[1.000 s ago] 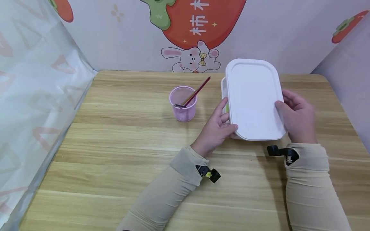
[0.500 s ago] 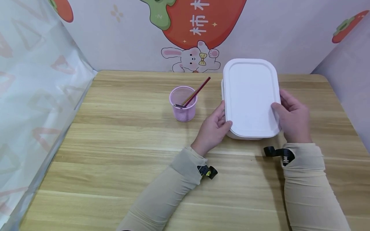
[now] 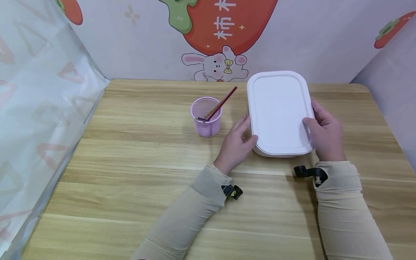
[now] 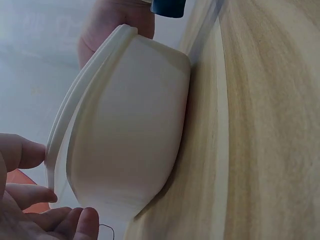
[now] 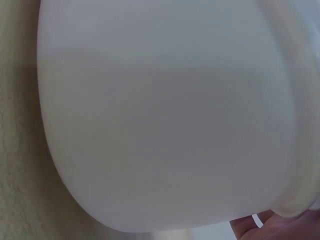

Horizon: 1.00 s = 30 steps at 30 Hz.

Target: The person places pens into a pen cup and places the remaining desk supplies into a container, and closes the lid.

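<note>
A white rectangular lid (image 3: 279,112) with rounded corners lies over a white box (image 3: 274,155) near the back edge of the table. Seen from the left wrist, the lid (image 4: 75,92) leans over the box wall (image 4: 125,115), with a narrow gap under its left side. My right hand (image 3: 326,133) grips the right edge, thumb on top. My left hand (image 3: 234,144) touches the left edge with thumb and forefinger tips, its other fingers beside the box. The box side (image 5: 165,125) fills most of the right wrist view. The lid hides the box's contents.
Left of the box stands a pink mesh pen cup (image 3: 208,122) holding a dark red pencil (image 3: 224,101) and other thin sticks. The wooden table (image 3: 130,180) meets a printed cloth backdrop (image 3: 136,43) behind.
The lid has shifted left and lowered over the box, covering the opening that showed at its left. My right hand moved left with it; the left hand slid slightly left.
</note>
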Tool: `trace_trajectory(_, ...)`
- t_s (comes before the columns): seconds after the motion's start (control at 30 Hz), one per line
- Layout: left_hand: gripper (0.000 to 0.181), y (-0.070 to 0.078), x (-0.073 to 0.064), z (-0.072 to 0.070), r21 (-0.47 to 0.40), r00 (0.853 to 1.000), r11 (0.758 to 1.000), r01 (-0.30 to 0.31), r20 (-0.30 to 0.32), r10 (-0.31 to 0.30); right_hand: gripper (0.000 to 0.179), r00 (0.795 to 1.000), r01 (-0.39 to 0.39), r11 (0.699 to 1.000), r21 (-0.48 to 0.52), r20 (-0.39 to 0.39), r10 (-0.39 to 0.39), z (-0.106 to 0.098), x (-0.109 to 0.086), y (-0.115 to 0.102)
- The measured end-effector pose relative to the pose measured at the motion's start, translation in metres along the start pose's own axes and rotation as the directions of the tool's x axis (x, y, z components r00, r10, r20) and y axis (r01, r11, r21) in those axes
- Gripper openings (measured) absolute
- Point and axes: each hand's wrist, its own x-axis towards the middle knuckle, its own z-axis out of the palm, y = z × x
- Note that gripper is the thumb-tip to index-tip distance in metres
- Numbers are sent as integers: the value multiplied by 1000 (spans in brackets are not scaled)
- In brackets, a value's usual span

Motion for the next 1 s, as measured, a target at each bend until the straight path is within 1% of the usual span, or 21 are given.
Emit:
trace_trajectory(0.17, 64, -2, 0, 1, -3, 1000, 1000, 15, 20, -15, 49, 1000, 4, 1000, 11, -6, -4, 1, 1, 2)
trace_trajectory(0.27, 64, -3, 0, 1, -3, 1000, 1000, 17, 19, -17, 49, 1000, 7, 999, 44, 0, -7, 1, 1, 3)
trace_trajectory(0.4, 64, -4, 0, 2, -1, 1000, 1000, 15, 18, -15, 49, 1000, -1, 999, 52, 8, 0, 1, 1, 3)
trace_trajectory(0.53, 64, -5, 0, 3, -12, 999, 1000, 24, 26, -23, 49, 1000, 1, 1000, 5, 12, -1, 1, 2, 4)
trace_trajectory(0.67, 64, -5, 0, 4, -27, 998, 999, 39, 43, -38, 50, 1000, -2, 1000, -16, 14, 3, 1, 4, 5)
trace_trajectory(0.83, 63, -5, 1, 4, -48, 996, 997, 56, 68, -52, 52, 999, -35, 999, -40, 26, 36, 1, 5, 7)
trace_trajectory(1.0, 63, -7, 1, 4, -48, 994, 997, 67, 84, -63, 53, 997, -71, 995, -75, 37, 74, 1, 4, 8)
